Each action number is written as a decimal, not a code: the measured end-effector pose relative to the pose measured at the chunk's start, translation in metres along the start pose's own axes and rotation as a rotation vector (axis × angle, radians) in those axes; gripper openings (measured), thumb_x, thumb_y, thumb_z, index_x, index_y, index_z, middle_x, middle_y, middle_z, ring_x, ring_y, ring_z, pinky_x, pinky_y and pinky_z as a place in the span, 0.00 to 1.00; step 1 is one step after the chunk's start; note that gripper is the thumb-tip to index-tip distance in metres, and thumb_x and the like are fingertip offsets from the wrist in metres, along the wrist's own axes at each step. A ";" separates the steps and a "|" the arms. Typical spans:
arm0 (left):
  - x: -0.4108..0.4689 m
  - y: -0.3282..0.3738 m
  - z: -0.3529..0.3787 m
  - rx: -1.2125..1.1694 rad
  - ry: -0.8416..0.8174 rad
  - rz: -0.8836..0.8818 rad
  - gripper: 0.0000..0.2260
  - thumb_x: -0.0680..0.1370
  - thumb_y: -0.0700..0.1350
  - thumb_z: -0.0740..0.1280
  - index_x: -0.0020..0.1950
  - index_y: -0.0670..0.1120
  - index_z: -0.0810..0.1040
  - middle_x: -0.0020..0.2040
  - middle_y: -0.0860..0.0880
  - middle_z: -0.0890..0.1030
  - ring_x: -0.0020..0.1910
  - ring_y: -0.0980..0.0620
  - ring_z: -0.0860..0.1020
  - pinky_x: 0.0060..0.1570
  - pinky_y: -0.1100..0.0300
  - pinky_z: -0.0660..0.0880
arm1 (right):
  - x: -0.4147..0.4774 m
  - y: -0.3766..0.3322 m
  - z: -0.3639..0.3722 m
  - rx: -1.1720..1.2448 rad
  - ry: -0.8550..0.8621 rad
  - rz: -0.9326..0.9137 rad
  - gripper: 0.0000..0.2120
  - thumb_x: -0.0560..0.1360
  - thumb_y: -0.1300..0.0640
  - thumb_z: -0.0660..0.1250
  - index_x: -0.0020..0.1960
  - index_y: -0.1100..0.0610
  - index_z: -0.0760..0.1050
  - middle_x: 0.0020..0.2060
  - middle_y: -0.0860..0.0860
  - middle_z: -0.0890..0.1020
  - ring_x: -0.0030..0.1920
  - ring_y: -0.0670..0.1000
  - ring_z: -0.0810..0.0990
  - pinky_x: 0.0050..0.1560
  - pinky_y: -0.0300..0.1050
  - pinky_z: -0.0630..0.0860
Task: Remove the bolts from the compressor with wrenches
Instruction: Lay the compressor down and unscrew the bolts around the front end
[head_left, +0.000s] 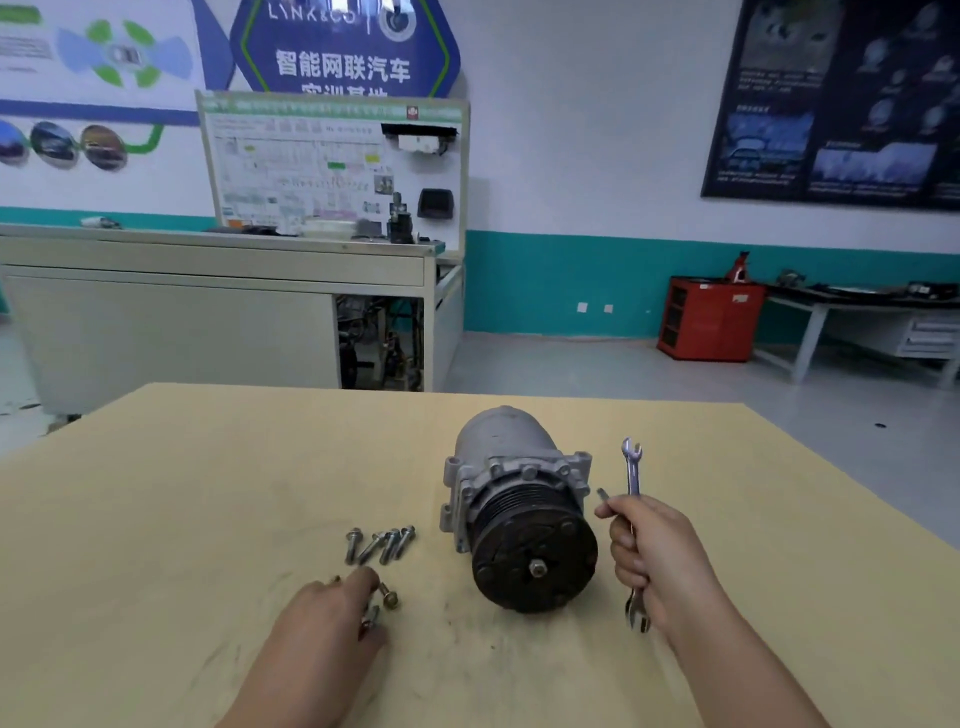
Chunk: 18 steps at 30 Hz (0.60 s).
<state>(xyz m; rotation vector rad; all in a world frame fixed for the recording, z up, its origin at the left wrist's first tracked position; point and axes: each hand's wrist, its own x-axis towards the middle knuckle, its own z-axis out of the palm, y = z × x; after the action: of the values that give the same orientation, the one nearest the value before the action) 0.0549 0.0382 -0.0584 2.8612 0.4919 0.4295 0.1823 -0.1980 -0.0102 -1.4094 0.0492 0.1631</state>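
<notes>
Several bolts (379, 543) already lie in a row on the tabletop (208, 493), left of the compressor (519, 509), so removal looks well along. The compressor lies on its side mid-tabletop with the black pulley (535, 561) facing me.

My left hand (322, 623) is down just below the row. Its fingers (363, 577) are curled over a small bolt (370, 617), with the thumb under it. Pinching it or just letting go, I cannot tell. A brown bolt (388, 596) lies loose just beside my fingertip.

My right hand (654, 556) is wrapped tight round the middle of a wrench (632, 467). I hold it upright just right of the compressor, not touching it, with an open end sticking out above and below my fist. A metal tip (602, 493) shows by my forefinger (maybe a second wrench, too small to tell).

Step, as I judge it: between bolts, parking a removed one with the rest.

A few round heads (529, 472) seem to sit on the flange behind the pulley (blurry, could be bosses). If they are bolts, the next move needs my left hand free to steady the body, since the round casing looks likely to roll. My right hand must tip the wrench down and seat its open end square on a head before pulling.
</notes>
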 end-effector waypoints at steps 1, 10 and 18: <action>0.001 0.000 0.000 0.018 -0.009 0.002 0.15 0.76 0.56 0.62 0.61 0.57 0.67 0.53 0.56 0.78 0.57 0.54 0.73 0.49 0.63 0.68 | 0.010 -0.001 -0.002 -0.051 0.008 0.025 0.08 0.75 0.66 0.58 0.39 0.63 0.72 0.23 0.51 0.64 0.16 0.44 0.55 0.20 0.30 0.50; 0.032 0.024 -0.044 -0.151 0.130 0.077 0.09 0.75 0.59 0.63 0.49 0.58 0.67 0.35 0.57 0.74 0.40 0.61 0.75 0.34 0.67 0.65 | 0.050 0.016 -0.003 -0.295 -0.034 0.219 0.07 0.73 0.59 0.63 0.46 0.61 0.77 0.27 0.52 0.81 0.19 0.46 0.55 0.21 0.33 0.52; 0.086 0.062 -0.016 -0.683 0.115 -0.054 0.11 0.80 0.50 0.61 0.60 0.56 0.78 0.43 0.53 0.84 0.41 0.57 0.82 0.35 0.64 0.71 | 0.040 0.029 0.006 0.050 -0.139 0.330 0.22 0.79 0.56 0.60 0.25 0.55 0.70 0.16 0.47 0.64 0.14 0.43 0.57 0.17 0.30 0.51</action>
<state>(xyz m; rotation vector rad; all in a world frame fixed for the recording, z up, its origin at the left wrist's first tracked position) 0.1461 0.0137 -0.0070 2.1715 0.3507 0.6139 0.2168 -0.1846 -0.0433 -1.3293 0.1701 0.5286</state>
